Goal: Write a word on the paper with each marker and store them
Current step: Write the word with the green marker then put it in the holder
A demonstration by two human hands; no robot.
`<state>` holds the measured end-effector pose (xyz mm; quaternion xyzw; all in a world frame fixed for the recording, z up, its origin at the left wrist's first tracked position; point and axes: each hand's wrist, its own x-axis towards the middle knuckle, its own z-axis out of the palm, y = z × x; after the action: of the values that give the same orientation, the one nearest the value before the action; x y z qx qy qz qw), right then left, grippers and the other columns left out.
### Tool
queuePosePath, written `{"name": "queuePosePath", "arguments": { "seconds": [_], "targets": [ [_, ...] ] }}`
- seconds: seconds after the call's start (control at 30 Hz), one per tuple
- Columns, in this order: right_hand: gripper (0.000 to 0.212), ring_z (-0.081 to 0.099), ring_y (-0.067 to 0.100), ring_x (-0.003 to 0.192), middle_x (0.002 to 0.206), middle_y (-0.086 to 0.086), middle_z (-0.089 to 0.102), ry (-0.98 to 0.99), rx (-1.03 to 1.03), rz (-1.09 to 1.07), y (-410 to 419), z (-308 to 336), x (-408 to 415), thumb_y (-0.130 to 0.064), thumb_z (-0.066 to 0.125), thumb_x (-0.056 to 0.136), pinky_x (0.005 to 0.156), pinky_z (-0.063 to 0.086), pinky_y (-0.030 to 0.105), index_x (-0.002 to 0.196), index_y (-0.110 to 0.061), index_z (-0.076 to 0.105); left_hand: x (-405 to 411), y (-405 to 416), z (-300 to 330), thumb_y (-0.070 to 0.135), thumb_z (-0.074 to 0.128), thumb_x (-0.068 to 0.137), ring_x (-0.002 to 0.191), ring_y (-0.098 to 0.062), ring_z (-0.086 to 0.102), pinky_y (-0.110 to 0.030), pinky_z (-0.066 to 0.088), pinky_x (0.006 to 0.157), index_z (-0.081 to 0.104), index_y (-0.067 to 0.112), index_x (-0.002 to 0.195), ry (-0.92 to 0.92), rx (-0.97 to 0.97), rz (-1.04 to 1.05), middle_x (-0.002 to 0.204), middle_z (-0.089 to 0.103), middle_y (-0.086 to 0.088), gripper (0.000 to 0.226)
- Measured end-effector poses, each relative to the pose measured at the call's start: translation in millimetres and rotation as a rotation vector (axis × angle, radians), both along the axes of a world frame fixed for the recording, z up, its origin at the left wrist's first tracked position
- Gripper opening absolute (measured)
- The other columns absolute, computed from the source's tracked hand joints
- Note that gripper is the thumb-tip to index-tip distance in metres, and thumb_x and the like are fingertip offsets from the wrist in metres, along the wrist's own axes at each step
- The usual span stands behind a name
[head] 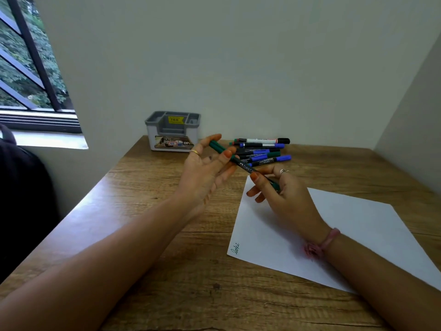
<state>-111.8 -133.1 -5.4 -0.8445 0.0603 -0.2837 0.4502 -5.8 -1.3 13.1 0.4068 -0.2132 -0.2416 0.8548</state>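
1. The left hand (205, 163) is pinching the capped green end of the green marker (241, 163) between thumb and fingers.
2. The right hand (279, 189) is gripping the other end of the same marker, fingers curled around it, above the far left corner of the paper (358, 235).
3. The paper is lying on the counter (148, 211), with one green word near its left corner.
4. The other markers (262, 150) are lying in a pile further away, right of the grey organizer (173, 131).

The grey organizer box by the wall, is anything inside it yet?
The grey organizer box shows only a yellow price sticker in its compartments; no markers stand up from it. The compartment bottoms are hidden from this angle.
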Motion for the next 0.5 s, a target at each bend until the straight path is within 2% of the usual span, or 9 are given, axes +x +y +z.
{"name": "queuePosePath", "arguments": {
  "seconds": [0.07, 0.13, 0.2, 0.3, 0.4, 0.5],
  "targets": [
    [0.037, 0.062, -0.001, 0.092, 0.103, -0.014, 0.066, 0.121, -0.212, -0.006, -3, -1, 0, -0.039, 0.059, 0.087, 0.077, 0.046, 0.018, 0.119, -0.023, 0.053, 9, 6, 7, -0.002, 0.057, 0.083, 0.1, -0.023, 0.067, -0.036, 0.058, 0.079, 0.053, 0.018, 0.117, -0.055, -0.008, 0.075, 0.102, 0.068, -0.012, 0.04],
    [0.055, 0.048, 0.004, 0.116, 0.128, -0.013, 0.052, 0.293, -0.419, 0.005, -6, -5, -1, -0.048, 0.057, 0.085, 0.094, 0.04, 0.026, 0.133, -0.026, 0.042, 25, 15, 15, -0.001, 0.059, 0.084, 0.098, -0.021, 0.067, -0.035, 0.058, 0.079, 0.05, 0.017, 0.119, -0.135, 0.022, 0.243, 0.099, 0.068, -0.01, 0.04],
    [0.054, 0.033, 0.01, 0.131, 0.143, -0.009, 0.038, 0.423, -0.58, 0.038, -7, -10, -1, -0.051, 0.047, 0.09, 0.107, 0.028, 0.035, 0.138, -0.028, 0.037, 45, 28, 24, 0.002, 0.061, 0.085, 0.096, -0.019, 0.067, -0.033, 0.057, 0.079, 0.047, 0.019, 0.117, -0.216, 0.065, 0.451, 0.095, 0.066, -0.007, 0.038],
    [0.048, 0.027, 0.011, 0.135, 0.148, -0.009, 0.033, 0.468, -0.643, 0.062, -8, -13, 1, -0.051, 0.038, 0.094, 0.107, 0.02, 0.037, 0.138, -0.033, 0.037, 80, 45, 37, 0.004, 0.062, 0.086, 0.09, -0.015, 0.068, -0.027, 0.056, 0.077, 0.046, 0.02, 0.113, -0.234, 0.02, 0.664, 0.095, 0.066, -0.007, 0.034],
    [0.047, 0.026, 0.009, 0.135, 0.148, -0.011, 0.033, 0.46, -0.636, 0.065, -9, -13, 1, -0.051, 0.037, 0.094, 0.108, 0.02, 0.036, 0.138, -0.035, 0.037, 118, 59, 54, 0.005, 0.061, 0.088, 0.094, -0.013, 0.066, -0.032, 0.055, 0.087, 0.049, 0.017, 0.115, -0.273, 0.019, 0.831, 0.097, 0.066, -0.008, 0.032],
    [0.047, 0.025, 0.007, 0.135, 0.148, -0.013, 0.032, 0.457, -0.636, 0.067, -9, -13, 2, -0.053, 0.036, 0.093, 0.108, 0.019, 0.035, 0.137, -0.036, 0.036, 149, 64, 68, 0.007, 0.059, 0.089, 0.091, -0.008, 0.065, -0.031, 0.054, 0.088, 0.05, 0.016, 0.118, -0.308, 0.061, 0.943, 0.099, 0.065, -0.008, 0.032]
  ]
}}
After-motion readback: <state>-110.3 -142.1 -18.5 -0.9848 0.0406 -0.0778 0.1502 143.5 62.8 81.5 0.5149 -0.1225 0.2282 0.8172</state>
